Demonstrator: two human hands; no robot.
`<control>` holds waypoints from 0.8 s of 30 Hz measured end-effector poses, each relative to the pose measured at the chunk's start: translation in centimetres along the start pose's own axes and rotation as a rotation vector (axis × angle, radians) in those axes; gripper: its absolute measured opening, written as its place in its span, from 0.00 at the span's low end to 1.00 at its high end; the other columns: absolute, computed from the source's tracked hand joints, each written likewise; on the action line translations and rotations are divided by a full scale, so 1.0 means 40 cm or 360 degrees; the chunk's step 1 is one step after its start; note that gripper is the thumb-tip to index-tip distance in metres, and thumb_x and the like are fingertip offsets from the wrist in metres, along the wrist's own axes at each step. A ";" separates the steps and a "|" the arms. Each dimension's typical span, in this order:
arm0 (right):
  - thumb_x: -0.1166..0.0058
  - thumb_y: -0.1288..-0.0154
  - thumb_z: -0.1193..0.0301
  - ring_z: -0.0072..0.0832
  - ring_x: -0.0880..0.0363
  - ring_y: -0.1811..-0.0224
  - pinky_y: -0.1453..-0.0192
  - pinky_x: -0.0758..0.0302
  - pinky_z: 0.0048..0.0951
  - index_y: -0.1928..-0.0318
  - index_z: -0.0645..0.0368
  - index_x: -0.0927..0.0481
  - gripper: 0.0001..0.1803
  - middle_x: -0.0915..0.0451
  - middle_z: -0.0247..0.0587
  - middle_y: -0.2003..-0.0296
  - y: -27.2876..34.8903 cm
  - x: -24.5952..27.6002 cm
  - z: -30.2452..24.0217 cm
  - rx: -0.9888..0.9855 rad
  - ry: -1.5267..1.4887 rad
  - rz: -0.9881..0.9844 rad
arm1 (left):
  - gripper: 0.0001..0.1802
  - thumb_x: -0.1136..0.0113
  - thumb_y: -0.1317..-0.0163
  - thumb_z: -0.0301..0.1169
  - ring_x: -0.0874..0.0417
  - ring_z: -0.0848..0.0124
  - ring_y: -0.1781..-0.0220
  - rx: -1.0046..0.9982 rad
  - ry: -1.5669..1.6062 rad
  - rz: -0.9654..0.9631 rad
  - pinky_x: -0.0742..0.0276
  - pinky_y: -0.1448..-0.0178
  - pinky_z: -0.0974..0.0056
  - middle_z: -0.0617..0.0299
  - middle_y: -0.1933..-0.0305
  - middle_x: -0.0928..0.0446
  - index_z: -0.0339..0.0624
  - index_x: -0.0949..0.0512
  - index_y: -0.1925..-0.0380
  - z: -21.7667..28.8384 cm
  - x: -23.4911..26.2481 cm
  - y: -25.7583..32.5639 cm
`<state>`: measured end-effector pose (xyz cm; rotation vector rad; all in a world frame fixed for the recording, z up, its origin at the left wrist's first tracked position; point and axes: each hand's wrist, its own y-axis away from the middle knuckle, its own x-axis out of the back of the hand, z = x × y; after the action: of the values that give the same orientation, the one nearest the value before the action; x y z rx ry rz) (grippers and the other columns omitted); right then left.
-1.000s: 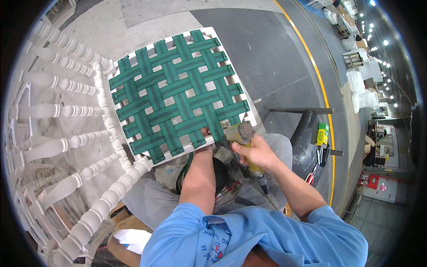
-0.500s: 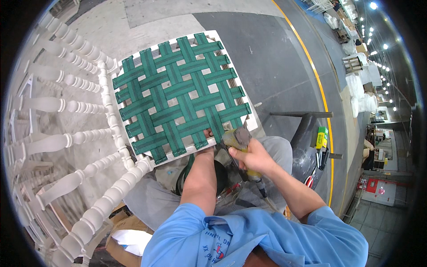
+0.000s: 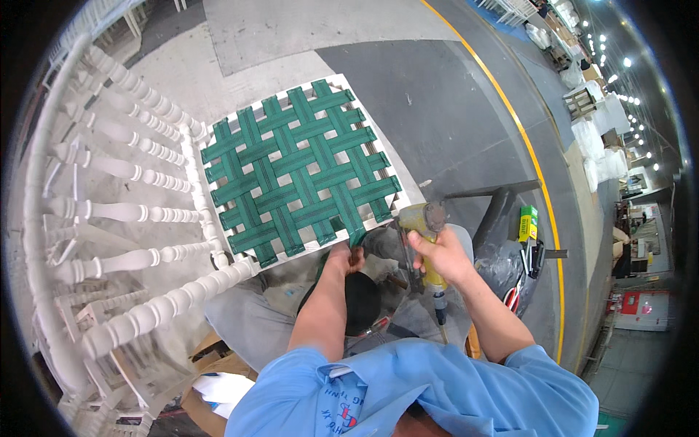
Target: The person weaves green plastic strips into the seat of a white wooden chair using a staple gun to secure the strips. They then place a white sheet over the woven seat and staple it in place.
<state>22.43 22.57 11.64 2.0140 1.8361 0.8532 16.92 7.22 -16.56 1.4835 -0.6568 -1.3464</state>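
A white chair point(image 3: 164, 302) stands on my left, its seat covered with woven green webbing point(image 3: 295, 160). At the near edge of the seat, my left hand point(image 3: 345, 259) is closed on the hanging part of a green webbing strap point(image 3: 356, 234). Its fingers are partly hidden. My right hand point(image 3: 445, 256) grips a yellow pneumatic staple gun point(image 3: 421, 217) just right of the seat's near corner. The gun's nose is apart from the strap, and an air hose fitting point(image 3: 439, 302) hangs from its handle.
Turned white spindles point(image 3: 138, 213) line the chair back at left. On a dark stand point(image 3: 496, 258) at right lie a green-yellow box point(image 3: 528, 223) and red-handled scissors point(image 3: 512, 298). An open cardboard box point(image 3: 204, 409) stands at lower left. A yellow line point(image 3: 502, 91) crosses the floor.
My right hand has drawn the staple gun back, rightward from the seat edge. My left hand has come out from under the seat rim. The chair appears slightly shifted in view.
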 end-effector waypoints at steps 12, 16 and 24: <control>0.38 0.25 0.60 0.20 0.23 0.77 0.77 0.28 0.25 0.48 0.60 0.23 0.17 0.22 0.31 0.67 0.051 0.049 0.051 0.0123 -0.0218 -0.0053 | 0.20 0.39 0.36 0.36 0.17 0.53 0.41 -0.1484 -0.1917 -0.0276 0.26 0.36 0.54 0.43 0.44 0.17 0.37 0.17 0.47 -0.092 0.046 0.286; 0.39 0.24 0.59 0.19 0.23 0.78 0.77 0.28 0.24 0.48 0.60 0.23 0.18 0.22 0.30 0.67 0.026 0.042 0.052 0.0136 -0.0160 -0.0143 | 0.16 0.44 0.24 0.35 0.14 0.73 0.55 -0.0942 -0.1206 -0.0467 0.18 0.49 0.65 0.60 0.53 0.12 0.38 0.17 0.47 -0.001 0.013 0.427; 0.39 0.25 0.57 0.18 0.23 0.79 0.79 0.27 0.25 0.47 0.62 0.23 0.21 0.21 0.31 0.68 -0.088 -0.055 0.037 0.0010 0.0060 -0.0372 | 0.17 0.43 0.26 0.40 0.26 0.76 0.80 -0.1018 -0.0862 -0.0231 0.28 0.79 0.67 0.62 0.67 0.15 0.36 0.16 0.61 0.223 -0.014 0.380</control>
<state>20.46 21.21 7.95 1.7518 2.0468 0.8226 11.65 -0.53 -1.63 0.6620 -0.3849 -1.8755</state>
